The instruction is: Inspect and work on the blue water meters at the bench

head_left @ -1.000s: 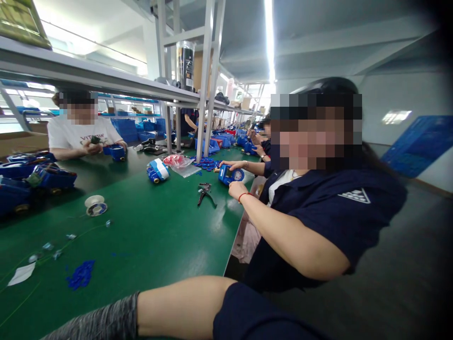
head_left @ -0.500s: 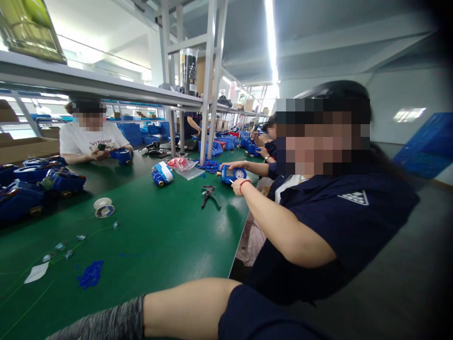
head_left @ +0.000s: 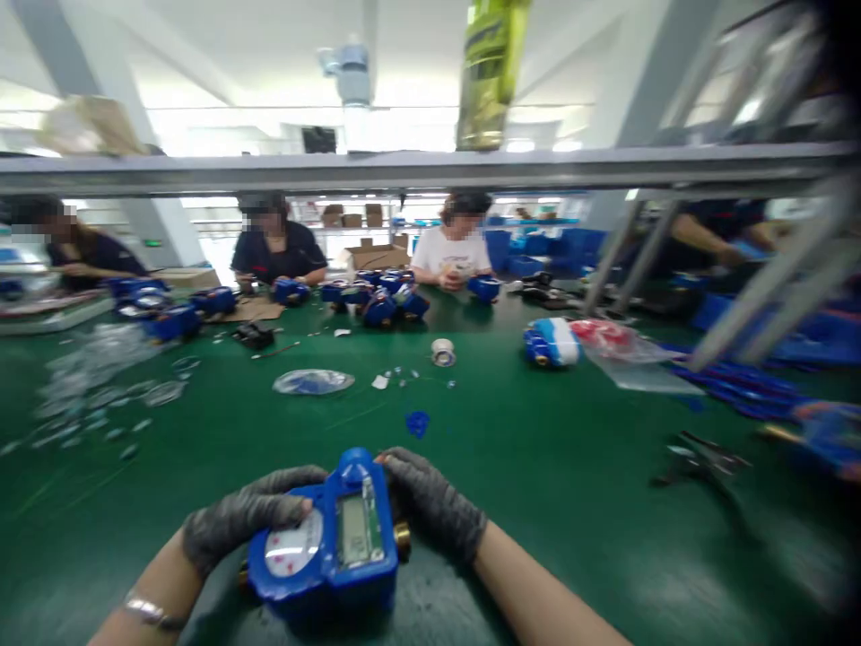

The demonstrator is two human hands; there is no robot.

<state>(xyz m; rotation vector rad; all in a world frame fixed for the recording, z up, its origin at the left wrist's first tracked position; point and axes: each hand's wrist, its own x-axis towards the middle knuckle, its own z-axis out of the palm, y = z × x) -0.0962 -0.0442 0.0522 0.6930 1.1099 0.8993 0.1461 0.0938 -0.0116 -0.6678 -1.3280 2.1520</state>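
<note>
A blue water meter (head_left: 329, 547) with a white dial and a small screen rests on the green table (head_left: 525, 449) close to me. My left hand (head_left: 242, 520), in a grey glove, curls over its left side by the dial. My right hand (head_left: 430, 507), also gloved, grips its right side next to a brass fitting (head_left: 402, 538). Both hands hold the meter between them.
Several blue meters (head_left: 383, 301) stand at the far side, where three people sit working. A wire spool (head_left: 442, 351), a clear lid (head_left: 313, 382), small blue caps (head_left: 417, 422), a wrapped meter (head_left: 552, 344), a red bag (head_left: 605, 339) and pliers (head_left: 700, 458) lie around. A shelf rail (head_left: 430, 169) runs overhead.
The view has swung left from the neighbouring person to straight ahead. My two gloved hands and the blue meter, unseen before, are now in view at the table's near edge.
</note>
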